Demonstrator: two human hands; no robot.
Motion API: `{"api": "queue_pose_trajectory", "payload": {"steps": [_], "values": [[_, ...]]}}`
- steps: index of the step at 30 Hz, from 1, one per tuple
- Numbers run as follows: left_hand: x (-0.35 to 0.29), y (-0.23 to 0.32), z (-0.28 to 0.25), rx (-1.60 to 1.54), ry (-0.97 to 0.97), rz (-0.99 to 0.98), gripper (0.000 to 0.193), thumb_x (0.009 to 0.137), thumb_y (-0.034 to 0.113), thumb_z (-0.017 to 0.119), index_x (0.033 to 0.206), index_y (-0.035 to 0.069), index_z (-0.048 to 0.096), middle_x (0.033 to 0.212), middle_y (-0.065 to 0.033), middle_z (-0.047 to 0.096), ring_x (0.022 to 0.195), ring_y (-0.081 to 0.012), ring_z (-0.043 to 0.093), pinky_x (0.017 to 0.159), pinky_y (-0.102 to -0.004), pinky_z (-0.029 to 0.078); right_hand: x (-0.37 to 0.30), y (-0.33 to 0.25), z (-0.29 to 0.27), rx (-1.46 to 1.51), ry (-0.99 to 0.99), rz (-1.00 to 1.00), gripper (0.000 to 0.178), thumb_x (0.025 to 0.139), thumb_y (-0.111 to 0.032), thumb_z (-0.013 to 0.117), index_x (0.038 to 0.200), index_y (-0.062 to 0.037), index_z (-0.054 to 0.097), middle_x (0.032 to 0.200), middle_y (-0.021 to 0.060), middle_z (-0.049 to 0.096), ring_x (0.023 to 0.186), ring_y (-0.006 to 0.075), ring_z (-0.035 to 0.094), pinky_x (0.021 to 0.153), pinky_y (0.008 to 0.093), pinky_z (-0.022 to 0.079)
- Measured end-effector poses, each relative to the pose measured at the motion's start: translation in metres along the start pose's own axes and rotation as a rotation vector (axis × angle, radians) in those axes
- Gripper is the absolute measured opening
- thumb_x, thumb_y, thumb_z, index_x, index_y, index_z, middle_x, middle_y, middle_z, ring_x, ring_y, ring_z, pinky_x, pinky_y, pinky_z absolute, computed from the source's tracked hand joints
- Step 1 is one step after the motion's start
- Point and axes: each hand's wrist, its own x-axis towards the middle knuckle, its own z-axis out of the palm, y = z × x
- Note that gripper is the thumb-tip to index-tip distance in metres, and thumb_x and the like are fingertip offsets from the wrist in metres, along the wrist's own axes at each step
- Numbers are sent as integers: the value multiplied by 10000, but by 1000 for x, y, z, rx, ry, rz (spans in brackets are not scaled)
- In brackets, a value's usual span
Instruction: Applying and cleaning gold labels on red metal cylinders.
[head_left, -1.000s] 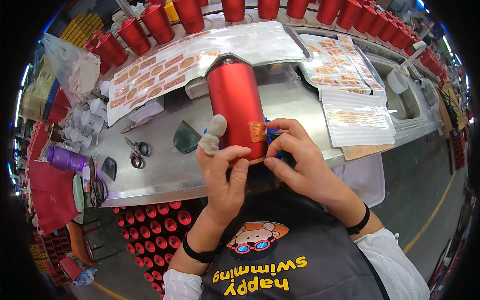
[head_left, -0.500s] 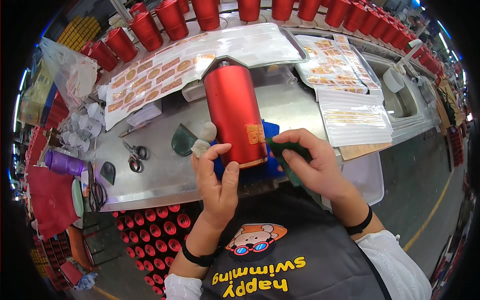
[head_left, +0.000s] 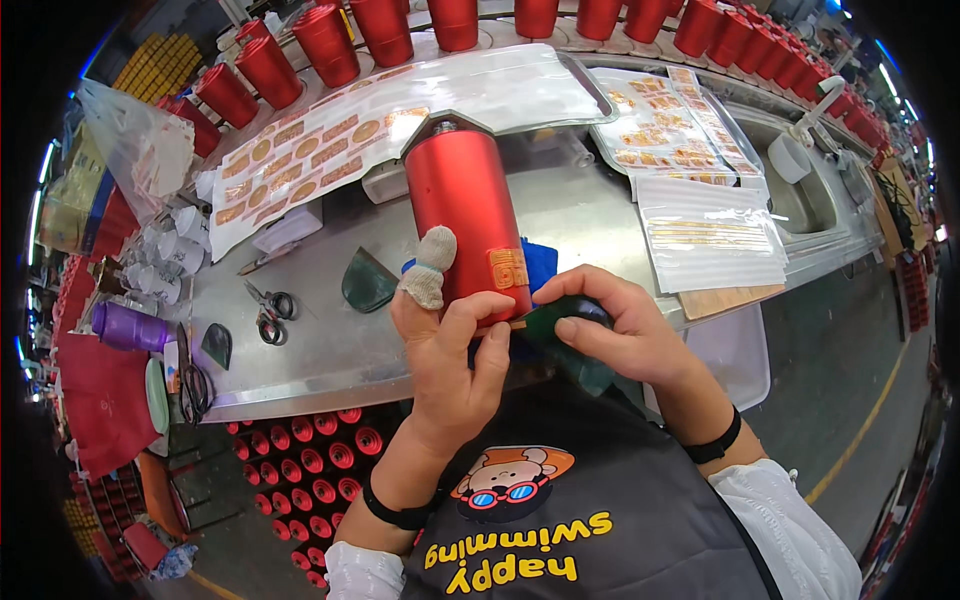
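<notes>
Red metal cylinder (head_left: 468, 225) was seen in the head view lying lengthwise on the steel workbench (head_left: 330, 350), its capped end turned away from the person and its near end held at the bench edge. An orange label (head_left: 508, 268) was stuck on its right flank near that end. The cylinder was steadied by the left hand (head_left: 450, 350), fingers curled against its lower end, with a cloth finger cot (head_left: 428, 268) worn on the raised index finger. A dark green pad (head_left: 560, 335) was clasped in the right hand (head_left: 610, 335), fingers closed over it, and was pressed close to the label's lower edge. The cylinder thus lay ahead of and between both grips, touching the left hand. Rubbing would probably be best done with firm, even strokes from the label's middle outward, the cylinder kept from rolling. Scissors (head_left: 268, 308) lay well apart to the left, beyond a second green pad (head_left: 368, 283), and label sheets (head_left: 330, 150) were spread behind.
</notes>
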Motion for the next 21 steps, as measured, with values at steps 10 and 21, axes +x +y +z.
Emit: {"api": "queue_pose_trajectory", "payload": {"steps": [10, 21], "values": [[-1, -5, 2, -42, 28, 37, 156, 820, 11, 667, 948, 97, 684, 1518, -211, 347, 1336, -349, 317, 1087, -403, 265, 0, -10, -2, -400, 26, -213, 278, 828, 45, 564, 1089, -21, 630, 1085, 180, 639, 1048, 290, 626, 863, 334, 502], [-4, -13, -5, -16, 115, 51, 158, 898, 93, 616, 1049, 77, 662, 1437, -209, 431, 1272, -339, 398, 1071, -407, 293, 11, -15, 27, -567, 180, -271, 92, 801, -63, 703, 871, -10, 675, 1274, 222, 542, 1140, 327, 578, 935, 377, 460]]}}
